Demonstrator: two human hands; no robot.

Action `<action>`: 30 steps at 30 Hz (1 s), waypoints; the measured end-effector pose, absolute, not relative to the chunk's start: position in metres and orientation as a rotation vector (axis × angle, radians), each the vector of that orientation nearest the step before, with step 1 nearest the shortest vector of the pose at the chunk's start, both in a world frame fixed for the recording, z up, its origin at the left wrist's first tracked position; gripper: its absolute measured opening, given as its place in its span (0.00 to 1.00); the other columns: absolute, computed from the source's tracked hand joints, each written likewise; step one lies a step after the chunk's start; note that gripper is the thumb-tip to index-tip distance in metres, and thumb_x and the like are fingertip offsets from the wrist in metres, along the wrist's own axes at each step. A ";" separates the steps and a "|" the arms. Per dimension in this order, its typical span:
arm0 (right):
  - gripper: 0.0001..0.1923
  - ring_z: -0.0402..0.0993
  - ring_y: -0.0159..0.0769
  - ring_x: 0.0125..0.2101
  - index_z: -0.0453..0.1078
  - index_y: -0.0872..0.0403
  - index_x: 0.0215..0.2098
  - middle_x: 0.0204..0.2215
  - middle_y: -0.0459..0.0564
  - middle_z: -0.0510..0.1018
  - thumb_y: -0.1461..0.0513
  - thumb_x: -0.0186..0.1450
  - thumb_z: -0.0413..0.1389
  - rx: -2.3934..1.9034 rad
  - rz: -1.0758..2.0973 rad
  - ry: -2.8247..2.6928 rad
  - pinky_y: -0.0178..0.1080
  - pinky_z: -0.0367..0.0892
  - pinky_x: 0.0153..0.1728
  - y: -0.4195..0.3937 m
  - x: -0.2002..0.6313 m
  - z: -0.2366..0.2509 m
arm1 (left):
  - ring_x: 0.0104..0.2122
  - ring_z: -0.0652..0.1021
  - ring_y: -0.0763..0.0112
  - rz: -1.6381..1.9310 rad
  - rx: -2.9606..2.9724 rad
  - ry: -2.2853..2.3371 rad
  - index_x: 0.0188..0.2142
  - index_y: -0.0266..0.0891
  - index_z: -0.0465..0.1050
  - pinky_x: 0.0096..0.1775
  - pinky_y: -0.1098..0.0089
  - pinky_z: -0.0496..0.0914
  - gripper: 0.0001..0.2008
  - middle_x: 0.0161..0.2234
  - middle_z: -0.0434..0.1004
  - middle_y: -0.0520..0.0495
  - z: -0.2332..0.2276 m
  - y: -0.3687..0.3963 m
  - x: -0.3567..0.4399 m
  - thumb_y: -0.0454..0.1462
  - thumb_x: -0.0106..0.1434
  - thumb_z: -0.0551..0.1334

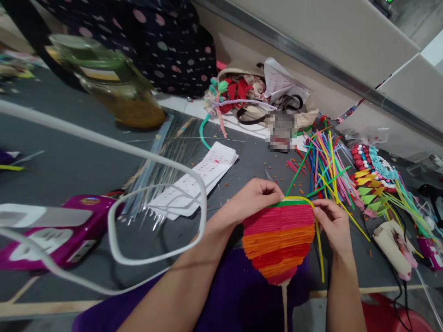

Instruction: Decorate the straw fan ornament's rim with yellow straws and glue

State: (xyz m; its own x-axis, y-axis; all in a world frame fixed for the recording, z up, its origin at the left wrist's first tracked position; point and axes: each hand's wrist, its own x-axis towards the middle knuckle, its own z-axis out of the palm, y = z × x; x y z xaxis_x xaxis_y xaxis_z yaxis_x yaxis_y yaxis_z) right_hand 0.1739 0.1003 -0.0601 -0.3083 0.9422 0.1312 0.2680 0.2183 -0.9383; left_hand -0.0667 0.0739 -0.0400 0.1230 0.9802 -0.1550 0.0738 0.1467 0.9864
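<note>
A piece built of rows of pipe cleaners (279, 242), pink, orange and red with a green row near the top, tapers downward to a beige stem (284, 299). Along its upper edge runs a yellow pipe cleaner (320, 253), bent over at the right so its free end hangs down. My left hand (261, 196) pinches the upper left corner, where the yellow strand meets the green row. With thumb and fingers, my right hand (330, 223) grips the yellow pipe cleaner at the bend by the upper right corner.
Loose coloured pipe cleaners (328, 166) lie beyond my hands. Left are folded white papers (204, 180), thin wires (152, 170), a purple device (65, 235), a white cable (202, 198) and a jar (114, 83). A glue gun (394, 246) lies at right.
</note>
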 end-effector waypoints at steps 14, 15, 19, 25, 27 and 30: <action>0.12 0.69 0.42 0.35 0.76 0.54 0.35 0.32 0.54 0.74 0.56 0.64 0.54 -1.424 -0.083 -1.806 0.42 0.63 0.37 0.152 0.220 -0.092 | 0.20 0.63 0.77 0.962 1.200 1.153 0.22 0.35 0.73 0.24 0.76 0.55 0.11 0.18 0.66 0.56 -0.050 0.082 -0.061 0.42 0.50 0.61; 0.12 0.69 0.43 0.36 0.76 0.54 0.34 0.32 0.54 0.74 0.56 0.64 0.53 -1.429 -0.118 -1.826 0.43 0.63 0.38 0.155 0.222 -0.093 | 0.20 0.63 0.77 0.965 1.191 1.145 0.22 0.34 0.73 0.24 0.76 0.56 0.11 0.18 0.66 0.56 -0.050 0.082 -0.060 0.42 0.50 0.61; 0.13 0.67 0.46 0.40 0.74 0.54 0.31 0.32 0.55 0.74 0.58 0.65 0.50 -1.399 -0.224 -1.883 0.46 0.61 0.43 0.157 0.224 -0.089 | 0.21 0.64 0.76 0.980 1.173 1.108 0.23 0.34 0.74 0.25 0.75 0.57 0.11 0.18 0.67 0.55 -0.053 0.083 -0.058 0.41 0.50 0.62; 0.09 0.68 0.44 0.38 0.69 0.52 0.39 0.34 0.53 0.73 0.62 0.68 0.47 -1.103 -0.267 -1.888 0.46 0.61 0.42 0.129 0.205 -0.048 | 0.21 0.62 0.76 1.011 1.204 1.063 0.20 0.34 0.72 0.25 0.74 0.55 0.13 0.18 0.64 0.55 -0.061 0.086 -0.057 0.43 0.49 0.62; 0.09 0.69 0.42 0.38 0.69 0.51 0.39 0.35 0.51 0.74 0.66 0.66 0.48 -0.905 -0.228 -2.088 0.47 0.60 0.43 0.120 0.191 -0.034 | 0.21 0.61 0.76 1.017 1.196 1.056 0.20 0.34 0.72 0.24 0.74 0.53 0.13 0.17 0.63 0.56 -0.063 0.087 -0.058 0.44 0.48 0.63; 0.16 0.67 0.41 0.38 0.71 0.49 0.40 0.34 0.49 0.72 0.71 0.64 0.46 -0.785 -0.173 -2.283 0.45 0.60 0.41 0.113 0.175 -0.025 | 0.20 0.59 0.77 1.014 1.182 1.044 0.20 0.34 0.71 0.24 0.74 0.50 0.13 0.16 0.60 0.57 -0.065 0.087 -0.058 0.43 0.47 0.63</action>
State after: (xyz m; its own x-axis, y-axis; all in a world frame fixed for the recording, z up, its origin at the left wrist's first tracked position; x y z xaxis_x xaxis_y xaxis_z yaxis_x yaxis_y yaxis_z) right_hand 0.1746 0.1129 -0.0247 -0.5669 0.4884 0.6633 0.5827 0.8070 -0.0962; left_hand -0.0576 0.0868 -0.0651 0.2173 0.9722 -0.0878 -0.0600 0.1030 0.9929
